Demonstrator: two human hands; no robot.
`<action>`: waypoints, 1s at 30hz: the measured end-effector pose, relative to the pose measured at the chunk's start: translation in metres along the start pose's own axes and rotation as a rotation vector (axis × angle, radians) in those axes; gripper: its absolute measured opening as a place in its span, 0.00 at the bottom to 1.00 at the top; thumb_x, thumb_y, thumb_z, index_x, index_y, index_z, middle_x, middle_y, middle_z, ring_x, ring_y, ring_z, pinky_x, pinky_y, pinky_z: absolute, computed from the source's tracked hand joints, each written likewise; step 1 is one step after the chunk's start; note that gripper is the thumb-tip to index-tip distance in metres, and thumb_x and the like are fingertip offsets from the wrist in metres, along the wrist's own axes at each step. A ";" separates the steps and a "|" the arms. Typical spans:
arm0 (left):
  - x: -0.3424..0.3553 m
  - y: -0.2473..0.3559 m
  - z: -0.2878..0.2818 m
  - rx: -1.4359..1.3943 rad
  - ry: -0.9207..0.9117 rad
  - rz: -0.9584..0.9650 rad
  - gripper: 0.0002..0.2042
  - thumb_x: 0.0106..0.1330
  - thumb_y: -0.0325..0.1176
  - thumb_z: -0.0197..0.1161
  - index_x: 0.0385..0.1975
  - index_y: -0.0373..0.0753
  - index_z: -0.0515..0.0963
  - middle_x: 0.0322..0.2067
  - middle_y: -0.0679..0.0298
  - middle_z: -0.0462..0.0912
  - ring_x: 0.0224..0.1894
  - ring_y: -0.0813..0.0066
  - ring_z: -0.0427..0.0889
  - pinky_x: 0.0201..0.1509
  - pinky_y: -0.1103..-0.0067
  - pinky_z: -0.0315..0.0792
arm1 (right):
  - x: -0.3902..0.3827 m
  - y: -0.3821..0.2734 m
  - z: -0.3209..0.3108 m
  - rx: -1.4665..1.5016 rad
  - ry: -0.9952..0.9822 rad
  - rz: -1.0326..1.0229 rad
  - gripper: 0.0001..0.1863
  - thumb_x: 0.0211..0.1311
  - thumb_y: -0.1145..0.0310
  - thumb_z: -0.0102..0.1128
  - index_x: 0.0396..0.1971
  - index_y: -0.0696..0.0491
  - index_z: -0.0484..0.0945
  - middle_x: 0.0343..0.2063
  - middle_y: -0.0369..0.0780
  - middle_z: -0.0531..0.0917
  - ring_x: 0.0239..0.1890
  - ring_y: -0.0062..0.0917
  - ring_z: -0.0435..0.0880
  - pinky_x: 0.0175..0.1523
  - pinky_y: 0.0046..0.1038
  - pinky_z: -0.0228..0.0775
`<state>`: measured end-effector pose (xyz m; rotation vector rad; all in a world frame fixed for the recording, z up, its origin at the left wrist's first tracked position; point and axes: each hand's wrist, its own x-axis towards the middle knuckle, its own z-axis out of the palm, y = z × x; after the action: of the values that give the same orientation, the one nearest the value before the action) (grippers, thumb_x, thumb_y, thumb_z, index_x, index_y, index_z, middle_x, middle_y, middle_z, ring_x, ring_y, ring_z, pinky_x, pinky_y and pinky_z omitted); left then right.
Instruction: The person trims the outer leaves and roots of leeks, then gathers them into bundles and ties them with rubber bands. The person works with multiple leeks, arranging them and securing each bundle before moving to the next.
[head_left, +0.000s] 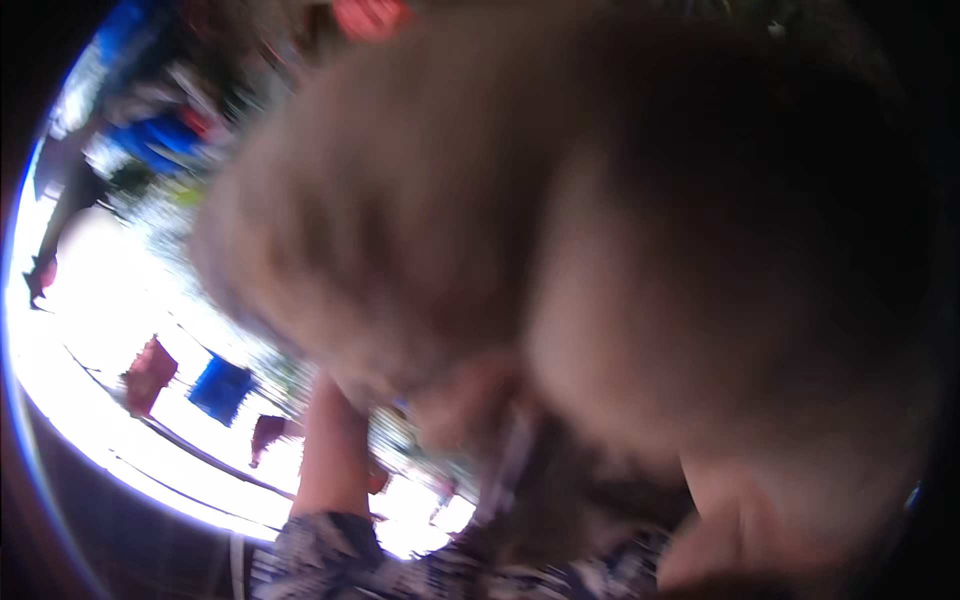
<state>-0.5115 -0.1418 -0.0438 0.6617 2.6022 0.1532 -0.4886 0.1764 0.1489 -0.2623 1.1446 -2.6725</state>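
Note:
A large hand, most likely my right hand point(420, 200), fills the middle of the head view very close up. It is dark and smeared by motion, so its fingers and anything in them cannot be made out. Bare skin of an arm point(760, 510) shows at the lower right. My left forearm point(335, 450) rises from a dark and light patterned sleeve point(325, 555) at the lower left. The left hand itself is hidden behind the large blurred one.
A red square flag point(150, 376) and a blue one point(221, 388) hang in a row with other small dark red pieces against bright light. At the upper left is a blurred blue shape point(155, 138). A red shape point(370, 15) shows at the top edge.

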 end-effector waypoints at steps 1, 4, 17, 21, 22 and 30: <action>0.005 0.009 -0.025 0.276 0.102 0.244 0.23 0.52 0.44 0.63 0.50 0.49 0.74 0.57 0.54 0.66 0.60 0.53 0.63 0.61 0.53 0.57 | 0.007 0.003 0.006 0.044 -0.050 -0.027 0.23 0.63 0.71 0.57 0.59 0.55 0.67 0.52 0.40 0.74 0.45 0.22 0.76 0.50 0.24 0.70; 0.000 -0.002 -0.004 0.264 0.117 0.271 0.26 0.50 0.46 0.65 0.51 0.52 0.73 0.58 0.55 0.64 0.60 0.53 0.62 0.61 0.53 0.57 | 0.006 0.017 0.028 0.099 -0.094 0.022 0.22 0.64 0.70 0.56 0.58 0.56 0.67 0.51 0.40 0.74 0.45 0.23 0.76 0.50 0.25 0.69; 0.003 -0.013 -0.003 0.079 0.253 0.294 0.22 0.56 0.50 0.61 0.50 0.53 0.74 0.60 0.62 0.65 0.64 0.63 0.60 0.65 0.56 0.53 | 0.040 0.093 0.112 -0.113 0.045 0.277 0.19 0.66 0.67 0.54 0.54 0.59 0.70 0.47 0.40 0.76 0.46 0.25 0.76 0.50 0.25 0.68; 0.001 -0.009 -0.010 -0.203 0.340 0.276 0.21 0.55 0.45 0.55 0.49 0.49 0.74 0.57 0.61 0.68 0.64 0.61 0.61 0.68 0.58 0.51 | 0.028 0.216 0.082 -0.952 0.386 0.189 0.21 0.67 0.63 0.54 0.55 0.58 0.69 0.49 0.43 0.75 0.52 0.31 0.73 0.58 0.30 0.63; -0.016 -0.003 -0.006 -0.280 0.419 0.197 0.21 0.54 0.42 0.56 0.49 0.47 0.74 0.57 0.59 0.69 0.64 0.60 0.62 0.67 0.59 0.53 | 0.021 0.237 0.073 -1.149 0.368 0.107 0.22 0.67 0.61 0.53 0.56 0.58 0.68 0.51 0.45 0.73 0.55 0.33 0.70 0.60 0.33 0.61; -0.298 -0.054 0.097 -0.713 0.284 -0.294 0.17 0.53 0.29 0.63 0.45 0.40 0.75 0.50 0.56 0.74 0.55 0.53 0.71 0.59 0.64 0.66 | 0.016 0.341 0.033 -1.804 0.294 -0.102 0.25 0.67 0.61 0.47 0.60 0.58 0.63 0.56 0.52 0.67 0.60 0.47 0.64 0.64 0.42 0.53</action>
<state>-0.2570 -0.3313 -0.0241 -0.0006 2.5914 1.0787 -0.4506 -0.0797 -0.0765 -0.1420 3.2016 -0.8895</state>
